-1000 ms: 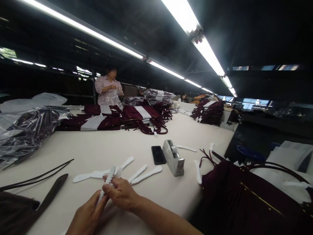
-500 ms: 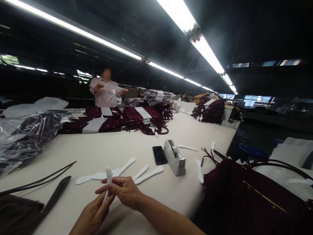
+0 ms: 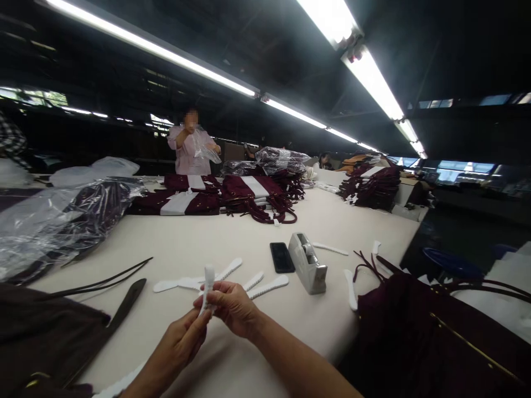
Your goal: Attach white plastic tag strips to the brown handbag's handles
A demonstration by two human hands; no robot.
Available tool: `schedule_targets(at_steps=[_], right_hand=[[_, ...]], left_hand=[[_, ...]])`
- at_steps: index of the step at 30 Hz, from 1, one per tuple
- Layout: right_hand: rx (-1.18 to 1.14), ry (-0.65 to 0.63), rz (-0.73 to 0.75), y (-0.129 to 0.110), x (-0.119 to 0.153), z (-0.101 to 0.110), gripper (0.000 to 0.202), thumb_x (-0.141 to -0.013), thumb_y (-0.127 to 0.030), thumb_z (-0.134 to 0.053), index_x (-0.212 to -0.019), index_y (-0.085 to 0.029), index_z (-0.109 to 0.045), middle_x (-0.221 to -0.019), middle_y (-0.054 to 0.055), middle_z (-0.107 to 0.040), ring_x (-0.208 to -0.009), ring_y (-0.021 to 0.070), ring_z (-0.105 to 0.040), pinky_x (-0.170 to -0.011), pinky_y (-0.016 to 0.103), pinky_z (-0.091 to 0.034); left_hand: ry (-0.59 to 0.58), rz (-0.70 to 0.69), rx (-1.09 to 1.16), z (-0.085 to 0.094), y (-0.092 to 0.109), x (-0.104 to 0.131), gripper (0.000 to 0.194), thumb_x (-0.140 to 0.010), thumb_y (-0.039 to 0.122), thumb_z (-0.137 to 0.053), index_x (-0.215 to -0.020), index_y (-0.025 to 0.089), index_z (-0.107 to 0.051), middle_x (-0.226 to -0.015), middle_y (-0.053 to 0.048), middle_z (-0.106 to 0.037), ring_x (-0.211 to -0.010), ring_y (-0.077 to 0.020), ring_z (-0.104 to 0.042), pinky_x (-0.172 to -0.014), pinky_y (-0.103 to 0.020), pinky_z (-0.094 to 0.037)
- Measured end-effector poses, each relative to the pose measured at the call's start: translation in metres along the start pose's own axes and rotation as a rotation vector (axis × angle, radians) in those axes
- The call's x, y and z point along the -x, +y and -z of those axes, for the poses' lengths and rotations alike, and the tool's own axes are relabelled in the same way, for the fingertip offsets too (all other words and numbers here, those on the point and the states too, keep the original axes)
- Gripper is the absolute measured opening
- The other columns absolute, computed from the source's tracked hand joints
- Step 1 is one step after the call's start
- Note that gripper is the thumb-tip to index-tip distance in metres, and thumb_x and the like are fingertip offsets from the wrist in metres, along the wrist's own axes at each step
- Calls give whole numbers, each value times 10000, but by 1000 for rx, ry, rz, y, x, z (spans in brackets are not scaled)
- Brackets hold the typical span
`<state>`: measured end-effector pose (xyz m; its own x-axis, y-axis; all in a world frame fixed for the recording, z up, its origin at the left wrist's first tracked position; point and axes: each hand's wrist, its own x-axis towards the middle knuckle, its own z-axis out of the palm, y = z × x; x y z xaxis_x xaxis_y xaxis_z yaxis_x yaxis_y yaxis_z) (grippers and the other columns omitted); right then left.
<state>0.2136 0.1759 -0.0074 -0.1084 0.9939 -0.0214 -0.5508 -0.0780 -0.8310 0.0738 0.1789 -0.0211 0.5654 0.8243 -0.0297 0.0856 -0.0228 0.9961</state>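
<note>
- In the head view, a white strip (image 3: 209, 274) is standing nearly upright between both hands, its long axis leaning slightly.
- The left hand (image 3: 188, 334) is pinching its lower end; the right hand (image 3: 235, 307) is gripping it higher, from the right.
- Loose strips (image 3: 269, 286) are lying farther off on the pale bench (image 3: 232, 235).
- Tube lights (image 3: 373, 80) are brightening a dark hall.

The strip (image 3: 208, 276) is white, phone (image 3: 281, 257) black, stacked bags (image 3: 234, 187) maroon, a garment (image 3: 10, 135) checked.
</note>
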Motion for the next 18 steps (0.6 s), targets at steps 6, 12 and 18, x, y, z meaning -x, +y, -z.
schedule_targets(at_steps=[6, 12, 18], right_hand=[[93, 59, 30, 4, -3, 4, 423, -718, -446, -735, -955, -97, -716, -755, 98, -713, -647, 128, -613, -640, 235, -437], [233, 58, 132, 2, -2, 1, 439, -716, -464, -730, -997, -127, -708, -864, 101, -726, -734, 161, -633, -711, 284, -466], [228, 156, 87, 4, -2, 2, 423, -619, -443, -803, -841, -97, -705, -758, 78, -713, -679, 147, -609, -683, 270, -464]], left_hand=[[62, -13, -131, 0, -6, -4, 508, -780, 707, -404, -777, 202, -457, -480, 84, -309, -453, -93, -254, -454, -236, -196], [165, -40, -272, 4, -9, -6, 474, -821, 662, -376, -788, 203, -488, -555, 66, -336, -531, -120, -319, -531, -249, -291], [193, -61, -274, 2, -3, -1, 410, -853, 589, -409, -741, 200, -474, -550, 62, -389, -531, -120, -375, -527, -242, -310]])
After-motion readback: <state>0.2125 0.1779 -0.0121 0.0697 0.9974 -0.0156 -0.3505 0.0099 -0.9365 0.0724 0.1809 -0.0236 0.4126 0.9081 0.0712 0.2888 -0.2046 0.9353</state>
